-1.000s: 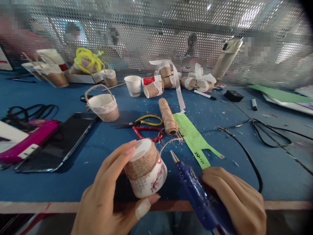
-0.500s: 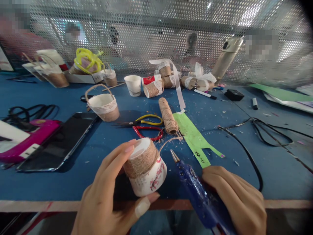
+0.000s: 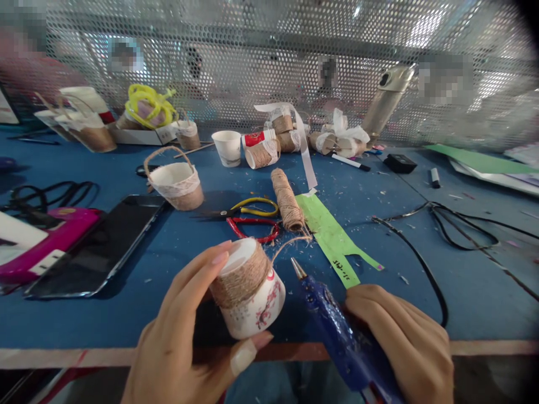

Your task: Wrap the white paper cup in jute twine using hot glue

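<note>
My left hand (image 3: 181,342) grips a white paper cup (image 3: 248,292) with a floral print, tilted on its side and half wound with brown jute twine. The twine runs from the cup up to a twine spool (image 3: 287,200) lying on the blue table (image 3: 126,264). My right hand (image 3: 404,342) is closed round a blue glue gun (image 3: 337,331), whose metal nozzle points up-left, a little short of the cup's right side.
Yellow-handled and red-handled scissors (image 3: 252,216) lie beside the spool, next to a green paper strip (image 3: 332,238). A finished twine basket (image 3: 176,182), a black phone (image 3: 101,247), a pink device (image 3: 46,241), black cables (image 3: 425,252) and several wrapped cups (image 3: 263,148) lie around. A perforated metal screen (image 3: 269,62) stands behind.
Almost nothing: both hands keep their hold, with the cup and glue gun shifting only slightly. A dark blue object has come into view at the far left edge.
</note>
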Tool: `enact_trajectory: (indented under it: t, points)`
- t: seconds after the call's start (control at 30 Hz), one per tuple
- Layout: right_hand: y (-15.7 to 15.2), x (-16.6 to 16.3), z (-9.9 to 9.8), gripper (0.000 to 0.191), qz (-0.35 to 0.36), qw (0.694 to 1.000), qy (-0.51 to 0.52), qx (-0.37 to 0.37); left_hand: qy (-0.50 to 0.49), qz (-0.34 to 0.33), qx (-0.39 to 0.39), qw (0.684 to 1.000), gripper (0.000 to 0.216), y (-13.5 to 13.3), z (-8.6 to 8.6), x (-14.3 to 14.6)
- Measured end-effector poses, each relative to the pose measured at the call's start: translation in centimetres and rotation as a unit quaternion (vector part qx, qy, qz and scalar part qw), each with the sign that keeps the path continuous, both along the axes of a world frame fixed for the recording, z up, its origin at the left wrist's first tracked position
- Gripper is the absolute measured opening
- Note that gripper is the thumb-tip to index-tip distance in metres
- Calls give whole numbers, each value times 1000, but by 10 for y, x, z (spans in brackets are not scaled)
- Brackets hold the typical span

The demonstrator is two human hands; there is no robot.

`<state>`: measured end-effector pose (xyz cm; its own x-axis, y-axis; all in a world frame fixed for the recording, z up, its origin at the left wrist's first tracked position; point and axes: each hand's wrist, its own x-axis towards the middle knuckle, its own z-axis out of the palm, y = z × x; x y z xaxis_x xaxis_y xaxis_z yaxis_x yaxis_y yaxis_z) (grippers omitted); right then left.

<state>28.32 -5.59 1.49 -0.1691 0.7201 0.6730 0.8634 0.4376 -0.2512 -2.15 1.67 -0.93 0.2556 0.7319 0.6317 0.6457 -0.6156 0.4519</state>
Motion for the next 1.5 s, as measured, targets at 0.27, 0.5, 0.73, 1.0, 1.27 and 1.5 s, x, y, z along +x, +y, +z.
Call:
enact_trajectory:
  t: [0.27, 0.5, 0.73, 1.0, 1.27, 1.5]
  points:
    - [1, 9, 1, 24, 22, 999, -38, -5, -2, 3, -3, 1000, 91, -4, -4, -2]
    - [-3, -12, -4, 27, -42, 999, 31, 9, -7, 18, -11, 1000, 90, -3, -5, -1]
    - [-2, -13, -6, 23, -44, 998, 34, 12, -9, 9, -6, 1000, 89, -2, -3, 0]
    - [-2, -9, -4, 31, -34, 999, 21, 7, -8, 13, -7, 1000, 89, -4, -4, -3]
    - [1, 7, 3, 26, 14, 1000, -21, -2, -10, 8, -3, 1000, 87, -3, -2, -1]
    - [2, 8, 2, 30, 19, 999, -33, -4, -9, 15, -18, 1000, 92, -2, -7, -4]
